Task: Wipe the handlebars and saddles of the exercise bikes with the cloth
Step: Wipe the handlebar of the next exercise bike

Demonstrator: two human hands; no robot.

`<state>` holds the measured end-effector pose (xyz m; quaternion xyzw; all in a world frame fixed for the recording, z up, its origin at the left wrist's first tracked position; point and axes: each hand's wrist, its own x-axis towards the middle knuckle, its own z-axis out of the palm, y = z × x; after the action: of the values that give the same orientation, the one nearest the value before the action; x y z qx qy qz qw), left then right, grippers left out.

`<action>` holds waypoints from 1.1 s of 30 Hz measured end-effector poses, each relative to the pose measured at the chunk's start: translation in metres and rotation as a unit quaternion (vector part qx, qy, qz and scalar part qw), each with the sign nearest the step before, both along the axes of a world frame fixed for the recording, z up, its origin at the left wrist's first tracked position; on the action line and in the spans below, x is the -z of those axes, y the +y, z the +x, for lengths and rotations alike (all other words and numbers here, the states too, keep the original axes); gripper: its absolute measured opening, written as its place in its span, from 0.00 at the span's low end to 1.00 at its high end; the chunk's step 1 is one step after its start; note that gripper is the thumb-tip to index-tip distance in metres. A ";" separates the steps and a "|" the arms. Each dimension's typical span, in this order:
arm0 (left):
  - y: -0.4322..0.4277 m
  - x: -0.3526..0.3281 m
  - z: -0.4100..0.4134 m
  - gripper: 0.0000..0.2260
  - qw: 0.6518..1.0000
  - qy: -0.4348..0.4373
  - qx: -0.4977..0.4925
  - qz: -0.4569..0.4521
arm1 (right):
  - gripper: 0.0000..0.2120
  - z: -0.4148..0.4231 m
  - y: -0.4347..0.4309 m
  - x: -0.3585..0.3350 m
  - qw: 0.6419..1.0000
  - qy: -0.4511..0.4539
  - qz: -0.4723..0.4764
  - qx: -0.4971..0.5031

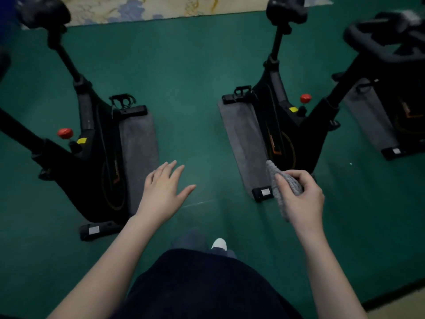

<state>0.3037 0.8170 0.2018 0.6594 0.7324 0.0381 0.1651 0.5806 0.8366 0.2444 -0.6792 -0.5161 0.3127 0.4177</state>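
My right hand [301, 196] grips a grey knitted cloth [279, 189], which hangs below my fingers over the front foot of the middle exercise bike [278, 125]. My left hand [164, 191] hovers open, fingers spread, above the green floor between two bikes. The left bike [96, 143] has its black saddle [43, 11] at the top left. The middle bike's saddle [286, 9] shows at the top. A third bike's black handlebar [381, 40] is at the top right. Neither hand touches a bike.
Grey mats [140, 143] lie under each bike on the green floor [188, 77]. Red knobs [65, 133] stick out of the frames. A patterned floor strip [161, 5] runs along the top. My dark clothing and one white shoe [219, 244] are below.
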 end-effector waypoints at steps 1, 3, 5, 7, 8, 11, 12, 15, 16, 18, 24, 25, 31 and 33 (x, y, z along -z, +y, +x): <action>0.003 0.001 -0.002 0.30 1.000 0.006 -0.012 -0.005 | 0.04 -0.002 0.010 0.001 1.000 0.001 -0.004 -0.014; 0.013 0.003 -0.008 0.30 0.999 0.016 -0.040 -0.015 | 0.04 -0.011 0.031 0.002 0.999 0.002 -0.013 -0.051; 0.025 0.005 -0.016 0.30 0.998 0.015 -0.067 -0.016 | 0.04 -0.025 0.053 0.003 0.996 0.001 -0.017 -0.091; 0.038 0.008 -0.025 0.30 0.996 0.012 -0.088 -0.016 | 0.03 -0.043 0.076 0.002 0.992 -0.004 -0.014 -0.128; 0.046 0.010 -0.030 0.30 0.995 0.009 -0.098 -0.018 | 0.03 -0.052 0.090 0.001 0.990 -0.008 -0.009 -0.144; 0.078 0.017 -0.048 0.31 0.993 0.004 -0.111 -0.028 | 0.04 -0.079 0.131 0.001 0.984 -0.027 0.005 -0.175; 0.091 0.018 -0.055 0.31 0.993 0.002 -0.114 -0.028 | 0.04 -0.087 0.145 0.000 0.983 -0.028 0.005 -0.181; 0.132 0.018 -0.077 0.31 0.991 -0.009 -0.129 -0.019 | 0.04 -0.112 0.191 -0.002 0.979 -0.036 -0.001 -0.200; 0.147 0.017 -0.085 0.31 0.991 -0.012 -0.133 -0.016 | 0.04 -0.121 0.207 -0.003 0.978 -0.041 -0.003 -0.206; 0.173 0.012 -0.102 0.31 0.990 -0.017 -0.136 -0.011 | 0.04 -0.140 0.236 -0.006 0.976 -0.048 0.004 -0.212; 0.226 0.001 -0.145 0.30 0.986 -0.014 -0.165 0.004 | 0.04 -0.192 0.301 -0.010 0.967 -0.052 0.023 -0.250; 0.231 0.001 -0.150 0.30 0.984 -0.015 -0.175 0.003 | 0.04 -0.199 0.311 -0.009 0.965 -0.050 0.023 -0.258; 0.254 0.011 -0.172 0.31 0.970 -0.016 -0.242 -0.031 | 0.04 -0.242 0.375 -0.001 0.942 -0.045 0.025 -0.333; 0.263 0.016 -0.174 0.31 0.962 -0.014 -0.271 -0.041 | 0.04 -0.254 0.402 0.002 0.931 -0.040 0.027 -0.361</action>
<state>0.1292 1.0803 0.1863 0.4281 0.8824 0.0604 0.1856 0.3263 1.2384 0.2419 -0.4474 -0.7509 0.4015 0.2736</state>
